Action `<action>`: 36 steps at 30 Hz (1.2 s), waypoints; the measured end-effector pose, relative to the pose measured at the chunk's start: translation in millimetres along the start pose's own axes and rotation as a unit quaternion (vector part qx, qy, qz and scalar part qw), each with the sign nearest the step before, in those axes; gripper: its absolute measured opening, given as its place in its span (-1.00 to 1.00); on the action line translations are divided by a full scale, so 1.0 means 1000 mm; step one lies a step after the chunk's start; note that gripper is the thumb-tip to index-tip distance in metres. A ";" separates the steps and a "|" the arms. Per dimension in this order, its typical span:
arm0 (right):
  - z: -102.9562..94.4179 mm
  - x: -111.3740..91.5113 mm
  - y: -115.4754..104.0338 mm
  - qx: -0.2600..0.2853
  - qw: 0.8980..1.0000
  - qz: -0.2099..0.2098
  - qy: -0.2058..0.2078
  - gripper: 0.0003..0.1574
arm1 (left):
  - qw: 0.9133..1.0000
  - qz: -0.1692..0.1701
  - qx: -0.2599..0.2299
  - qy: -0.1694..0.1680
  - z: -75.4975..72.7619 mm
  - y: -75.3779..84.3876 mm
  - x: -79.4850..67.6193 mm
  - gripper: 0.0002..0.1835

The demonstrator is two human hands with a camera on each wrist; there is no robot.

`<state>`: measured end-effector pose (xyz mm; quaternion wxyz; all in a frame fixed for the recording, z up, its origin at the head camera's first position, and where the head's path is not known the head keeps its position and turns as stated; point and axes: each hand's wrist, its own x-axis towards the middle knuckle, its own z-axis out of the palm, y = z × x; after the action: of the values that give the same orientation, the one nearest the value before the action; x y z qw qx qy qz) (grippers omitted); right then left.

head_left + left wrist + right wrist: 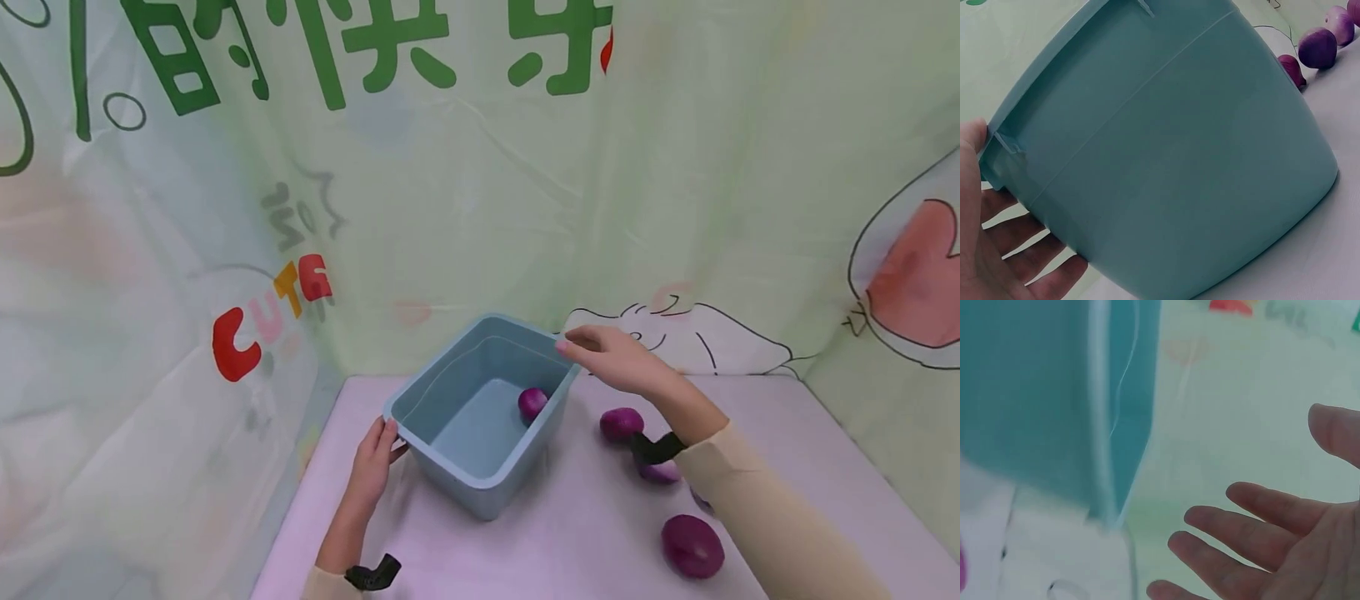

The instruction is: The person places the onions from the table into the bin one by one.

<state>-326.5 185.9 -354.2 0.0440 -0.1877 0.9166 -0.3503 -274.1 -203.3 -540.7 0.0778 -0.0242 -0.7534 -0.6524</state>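
Note:
A blue-grey plastic bin [453,479] stands near the middle of the table with one red onion [532,403] inside, against its right wall. My left hand [372,462] grips the bin's near-left corner; in the left wrist view the thumb lies at the rim and the fingers [1013,231] reach under it along the outer wall. By the far-right corner is my right hand [618,358]. The right wrist view shows its fingers [1241,534] spread, apart from the bin [1029,394] and holding nothing.
Right of the bin, more red onions lie on the pale table: one [621,424] at the back, one [660,473] partly behind the right wrist strap, and one [692,547] nearer the front. Printed curtains [465,208] enclose the back and sides.

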 end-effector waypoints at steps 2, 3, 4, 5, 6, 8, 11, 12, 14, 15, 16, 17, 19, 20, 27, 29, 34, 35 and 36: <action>-0.007 -0.010 0.015 -0.012 1.000 0.017 0.016 -0.09 | 1.000 -0.001 0.001 0.000 -0.001 0.002 0.000 -0.50; -0.011 -0.015 0.021 -0.019 0.999 0.024 0.021 -0.08 | 1.000 0.000 0.001 -0.001 -0.002 0.003 0.001 -0.50; -0.014 -0.020 0.026 -0.027 0.999 0.031 0.025 -0.06 | 1.000 0.002 0.001 -0.002 -0.002 0.004 0.001 -0.49; -0.017 -0.025 0.032 -0.036 0.998 0.038 0.028 -0.03 | 1.000 0.004 0.001 -0.003 -0.004 0.004 0.001 -0.48; -0.020 -0.030 0.038 -0.045 0.998 0.044 0.030 -0.02 | 1.000 0.006 0.002 -0.004 -0.005 0.005 0.002 -0.48; -0.024 -0.040 0.049 -0.058 0.996 0.052 0.033 0.01 | 1.000 0.006 0.001 0.003 -0.009 0.006 0.001 -0.48; -0.029 -0.052 0.067 -0.072 0.995 0.061 0.040 0.03 | 1.000 0.001 0.007 0.019 -0.017 0.006 -0.001 -0.48; -0.030 -0.057 0.073 -0.078 0.994 0.063 0.041 0.04 | 1.000 0.001 0.008 0.023 -0.020 0.006 -0.002 -0.47; -0.028 -0.066 0.086 -0.090 0.993 0.073 0.036 0.07 | 1.000 0.001 0.009 0.029 -0.024 0.006 -0.004 -0.46; -0.026 -0.071 0.092 -0.095 0.992 0.082 0.029 0.10 | 1.000 0.002 0.010 0.029 -0.025 0.005 -0.004 -0.45; -0.023 -0.076 0.099 -0.101 0.991 0.091 0.021 0.12 | 1.000 0.002 0.008 0.026 -0.026 0.005 -0.004 -0.45; -0.020 -0.082 0.107 -0.107 0.989 0.103 0.009 0.15 | 1.000 -0.001 0.006 0.022 -0.026 0.007 -0.005 -0.44; -0.013 -0.095 0.123 -0.122 0.985 0.120 -0.007 0.20 | 1.000 -0.003 0.003 0.019 -0.025 0.007 -0.005 -0.44; -0.009 -0.102 0.131 -0.134 0.983 0.126 -0.011 0.22 | 1.000 -0.002 0.002 0.018 -0.024 0.006 -0.004 -0.44; 0.015 -0.140 0.183 -0.193 0.969 0.156 -0.011 0.35 | 1.000 0.003 -0.003 0.011 -0.013 0.000 0.000 -0.47; 0.023 -0.147 0.195 -0.200 0.966 0.166 -0.005 0.39 | 1.000 0.002 -0.007 0.005 -0.010 0.000 0.000 -0.47; 0.036 -0.160 0.214 -0.221 0.960 0.174 0.013 0.41 | 1.000 -0.001 -0.016 -0.008 -0.003 -0.001 -0.001 -0.46; 0.037 -0.161 0.216 -0.221 0.959 0.178 0.013 0.42 | 1.000 -0.002 -0.016 -0.011 -0.002 -0.001 -0.001 -0.46; 0.038 -0.162 0.218 -0.222 0.958 0.184 0.014 0.43 | 1.000 -0.002 -0.017 -0.014 -0.001 -0.001 -0.001 -0.45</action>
<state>-236.5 372.4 -534.3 0.0520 -0.0160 0.9904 -0.1268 -273.1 -204.2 -541.7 0.0657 -0.0336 -0.7432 -0.6650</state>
